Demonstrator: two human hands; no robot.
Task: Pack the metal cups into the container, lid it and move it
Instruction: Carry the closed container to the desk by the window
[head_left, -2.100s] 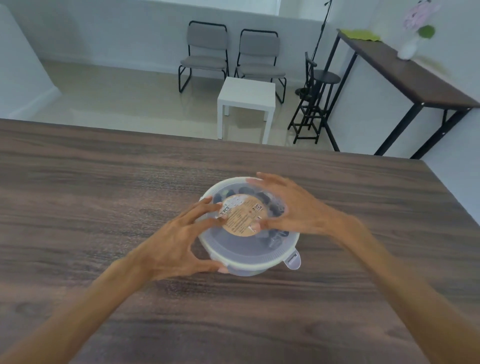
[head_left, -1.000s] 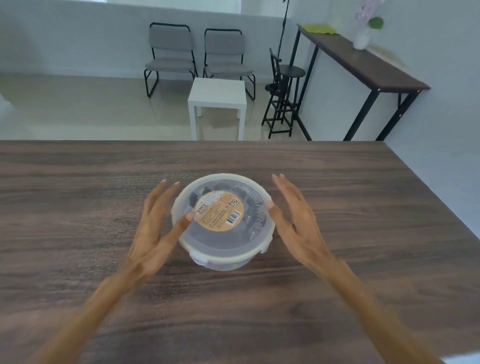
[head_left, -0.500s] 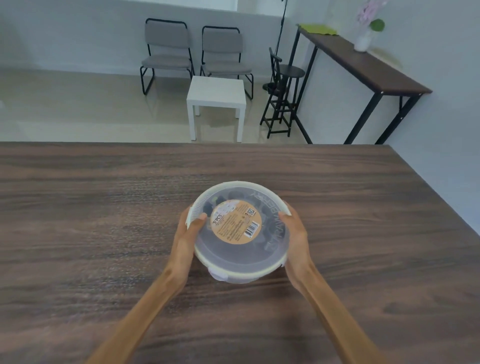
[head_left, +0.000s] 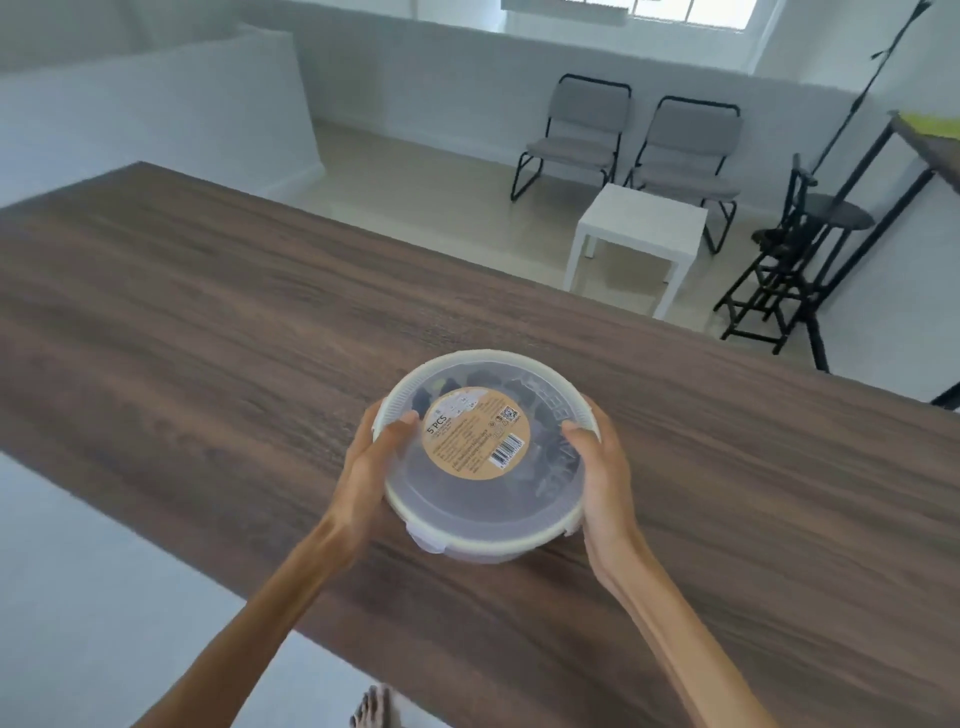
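- A round, translucent plastic container (head_left: 488, 540) is gripped from both sides over the dark wood-grain table (head_left: 208, 322); whether its base touches the tabletop cannot be told.
- Its lid (head_left: 467, 499) is seated on the rim, and a round tan label (head_left: 475, 431) printed "5 PCS", with a barcode, is stuck on the lid's middle.
- Dark shapes are seen dimly through the lid; they cannot be made out clearly as the metal cups.
- The left hand (head_left: 363, 467) is clamped on the container's left side, thumb laid over the lid's edge, fingers wrapped behind the wall.
- The right hand (head_left: 605, 473) is clamped on the right side in the same way, thumb on the lid's rim.
- A small clip tab is seen at the lid's near edge.
- Beyond the table's far edge, a white side table (head_left: 636, 239), two grey chairs (head_left: 571, 140) and a black stool (head_left: 810, 244) are seen on the floor.
- A bare foot (head_left: 371, 709) is visible at the bottom edge, just beside the table's near edge.
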